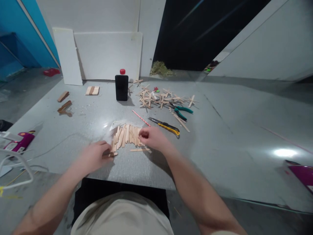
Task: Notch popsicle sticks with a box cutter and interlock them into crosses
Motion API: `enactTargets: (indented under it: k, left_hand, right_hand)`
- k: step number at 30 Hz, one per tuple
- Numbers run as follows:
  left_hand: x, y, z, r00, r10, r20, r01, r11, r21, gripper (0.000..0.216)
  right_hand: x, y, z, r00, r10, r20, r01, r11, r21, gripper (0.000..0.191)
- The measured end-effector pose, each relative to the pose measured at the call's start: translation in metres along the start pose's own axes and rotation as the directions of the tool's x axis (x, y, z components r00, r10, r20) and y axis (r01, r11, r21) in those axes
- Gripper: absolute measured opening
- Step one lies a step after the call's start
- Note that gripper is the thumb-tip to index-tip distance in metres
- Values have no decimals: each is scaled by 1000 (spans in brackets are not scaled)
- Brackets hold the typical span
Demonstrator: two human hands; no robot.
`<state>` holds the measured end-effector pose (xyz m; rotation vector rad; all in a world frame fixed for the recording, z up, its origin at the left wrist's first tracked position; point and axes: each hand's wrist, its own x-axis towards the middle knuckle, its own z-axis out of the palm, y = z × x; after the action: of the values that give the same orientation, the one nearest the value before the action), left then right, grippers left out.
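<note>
A loose row of wooden craft sticks (126, 135) lies on the grey table in front of me. At the row's left end my left hand (94, 156) is closed, its fingertips on a wooden craft stick (112, 154) that points to the right. My right hand (154, 138) has its fingers curled together against the right end of the row; what sits between the fingertips is too small to make out. A single craft stick (140, 149) lies just in front of the row. Behind it are a red-and-white striped stick (140, 117) and a yellow-and-black utility knife (166, 126).
Teal-handled pliers (181, 111) lie beside star-shaped stick pieces (158, 98). A black phone (121, 88) stands upright before a red-capped bottle (122, 71). A banded stick bundle (92, 90) is back left. Purple glue guns (23, 141) sit at both sides, with a trailing cable.
</note>
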<state>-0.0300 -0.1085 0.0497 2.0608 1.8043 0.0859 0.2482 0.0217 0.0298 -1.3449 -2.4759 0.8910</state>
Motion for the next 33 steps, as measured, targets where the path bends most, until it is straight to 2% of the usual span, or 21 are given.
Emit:
enactTargets:
  k: [2,4,8,12,16,20,23,26,28,31,33]
  left_hand:
    - [-8,2,6,1000,-19,23,18,999,46,5]
    - [-10,3,13,999,-32,36,30,997,72,10]
    - [-7,0,21,998,-39,52,35,996,88,10]
    - [-3,-2,16,996,-84,39,80,993,92,14]
    - [14,3,2,987,-159,-37,161,986,46,16]
    - [49,11,-6,972,-204,-121,203,979,-15,22]
    - [68,16,-5,974,-178,-143,175,984,-37,27]
    - [66,16,-5,983,-127,-130,125,992,-19,31]
    - [55,14,-7,994,-76,-84,77,997,5,45]
    - [35,7,-9,998,41,43,-41,999,7,100]
    - [27,0,-7,993,85,77,-85,996,1,114]
  right_hand:
    - [-6,-1,-4,994,-41,106,47,998,-49,10]
    - [-11,-3,-4,981,-51,187,71,992,-103,15]
    - [-16,-8,-1,961,-35,275,92,977,-194,17]
    - [-18,-14,1,938,-22,347,116,960,-253,17]
    - [-20,-21,1,919,4,394,123,947,-296,15]
    - [-22,-26,1,909,12,417,130,942,-311,14]
    - [-21,-28,1,918,6,398,129,941,-314,17]
    - [-22,-29,1,932,11,362,118,935,-333,13]
    - [-22,-30,2,945,19,326,104,929,-356,11]
    - [-24,-31,4,961,30,274,83,916,-391,12]
    - [-24,-32,6,967,31,254,78,909,-410,14]
